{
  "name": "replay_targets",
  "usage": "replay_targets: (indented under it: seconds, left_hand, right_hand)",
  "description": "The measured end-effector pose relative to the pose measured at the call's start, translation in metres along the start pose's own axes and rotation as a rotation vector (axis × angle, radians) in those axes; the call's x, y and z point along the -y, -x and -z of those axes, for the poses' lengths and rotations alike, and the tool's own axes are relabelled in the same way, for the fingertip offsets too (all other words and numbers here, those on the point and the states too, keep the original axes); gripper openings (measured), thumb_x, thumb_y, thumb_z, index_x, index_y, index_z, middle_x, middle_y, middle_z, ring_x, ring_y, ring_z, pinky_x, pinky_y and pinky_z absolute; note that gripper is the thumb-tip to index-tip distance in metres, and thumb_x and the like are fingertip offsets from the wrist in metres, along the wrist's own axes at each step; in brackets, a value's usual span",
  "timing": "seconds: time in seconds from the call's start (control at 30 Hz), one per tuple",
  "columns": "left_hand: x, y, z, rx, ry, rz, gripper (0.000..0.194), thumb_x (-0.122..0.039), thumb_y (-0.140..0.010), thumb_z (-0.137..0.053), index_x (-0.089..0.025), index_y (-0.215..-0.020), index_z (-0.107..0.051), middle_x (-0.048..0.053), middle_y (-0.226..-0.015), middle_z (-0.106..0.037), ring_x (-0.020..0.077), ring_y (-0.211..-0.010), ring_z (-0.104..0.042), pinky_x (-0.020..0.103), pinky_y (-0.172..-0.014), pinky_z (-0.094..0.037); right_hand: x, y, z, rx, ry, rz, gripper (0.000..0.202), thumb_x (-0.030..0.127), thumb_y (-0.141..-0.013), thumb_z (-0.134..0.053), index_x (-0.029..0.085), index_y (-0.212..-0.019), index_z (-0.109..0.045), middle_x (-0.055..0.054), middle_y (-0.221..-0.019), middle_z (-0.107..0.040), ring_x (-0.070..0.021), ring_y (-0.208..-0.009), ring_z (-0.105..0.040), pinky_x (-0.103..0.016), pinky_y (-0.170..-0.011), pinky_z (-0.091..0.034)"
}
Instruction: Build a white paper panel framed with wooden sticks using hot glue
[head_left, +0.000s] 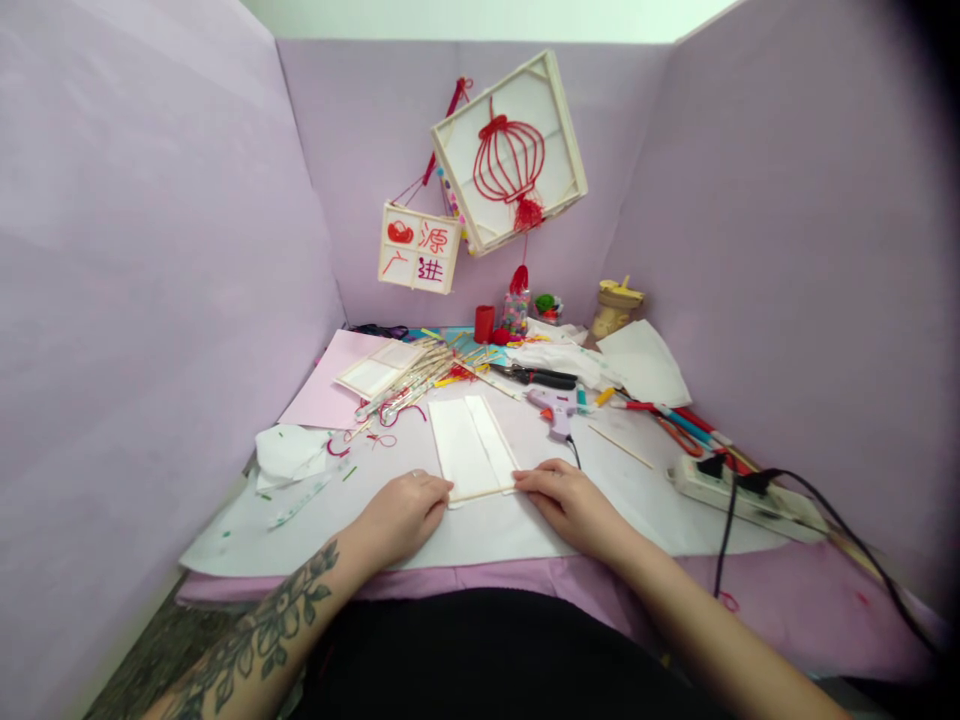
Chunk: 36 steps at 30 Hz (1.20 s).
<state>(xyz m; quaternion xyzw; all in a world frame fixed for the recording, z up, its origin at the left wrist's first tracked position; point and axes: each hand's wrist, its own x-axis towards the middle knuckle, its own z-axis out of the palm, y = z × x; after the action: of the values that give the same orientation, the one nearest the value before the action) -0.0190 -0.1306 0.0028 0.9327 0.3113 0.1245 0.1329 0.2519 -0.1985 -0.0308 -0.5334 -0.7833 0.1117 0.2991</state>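
A white paper panel (461, 450) edged with thin wooden sticks lies flat on the white-covered table in front of me. A lengthwise strip or seam runs down its right part. My left hand (409, 510) is at the near left corner, its curled fingers closed on the edge. At the near right corner, my right hand (566, 500) pinches the edge between thumb and fingers. The undersides of both hands are hidden. Just beyond the panel's right side rests a lilac glue gun (555, 410) with an orange nozzle guard, its cord trailing toward me.
A pile of sticks (427, 370), black-handled pliers (544, 377) and a small framed panel (379, 368) lie farther back. On the right is a power strip (750, 497) with black cords. A lantern-decorated frame (517, 155) hangs before the back partition. White scraps (289, 455) lie left.
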Motion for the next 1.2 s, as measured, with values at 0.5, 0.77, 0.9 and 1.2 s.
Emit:
replay_targets:
  seconds: [0.5, 0.77, 0.9, 1.2]
  left_hand:
    - [0.003, 0.0, -0.005, -0.009, -0.083, -0.049, 0.023, -0.017, -0.092, -0.043, -0.015, -0.099, -0.065, 0.009, -0.099, -0.068, 0.0184, -0.091, -0.062, 0.032, -0.084, -0.051]
    - [0.002, -0.001, -0.003, -0.004, -0.075, -0.066, 0.025, -0.019, -0.094, -0.041, -0.015, -0.094, -0.066, 0.009, -0.096, -0.069, 0.0185, -0.091, -0.061, 0.032, -0.084, -0.051]
    - [0.002, 0.0, -0.003, -0.007, -0.086, -0.1, 0.027, -0.019, -0.094, -0.039, -0.016, -0.09, -0.065, 0.008, -0.093, -0.069, 0.0183, -0.09, -0.061, 0.032, -0.082, -0.051]
    - [0.004, 0.0, -0.004, -0.02, -0.098, -0.117, 0.027, -0.019, -0.094, -0.039, -0.015, -0.092, -0.066, 0.009, -0.094, -0.069, 0.0193, -0.09, -0.06, 0.032, -0.082, -0.05]
  right_hand:
    - [-0.003, 0.004, 0.0, -0.035, -0.071, -0.03, 0.036, 0.007, -0.079, -0.049, 0.022, -0.109, -0.062, -0.008, -0.118, -0.064, -0.0216, -0.108, -0.057, -0.041, -0.094, -0.046]
    - [-0.003, 0.001, 0.0, -0.035, 0.003, 0.066, 0.029, 0.011, -0.086, -0.047, 0.023, -0.103, -0.067, -0.007, -0.113, -0.068, -0.0208, -0.1, -0.06, -0.04, -0.089, -0.048]
    - [0.001, 0.003, -0.001, -0.019, 0.02, 0.048, 0.031, 0.011, -0.084, -0.048, 0.024, -0.105, -0.067, -0.007, -0.115, -0.067, -0.0212, -0.102, -0.06, -0.04, -0.09, -0.048]
    - [-0.013, -0.09, 0.116, 0.046, 0.495, -0.325, 0.027, 0.024, -0.085, -0.047, 0.018, -0.097, -0.071, -0.01, -0.103, -0.071, -0.0234, -0.093, -0.064, -0.031, -0.081, -0.047]
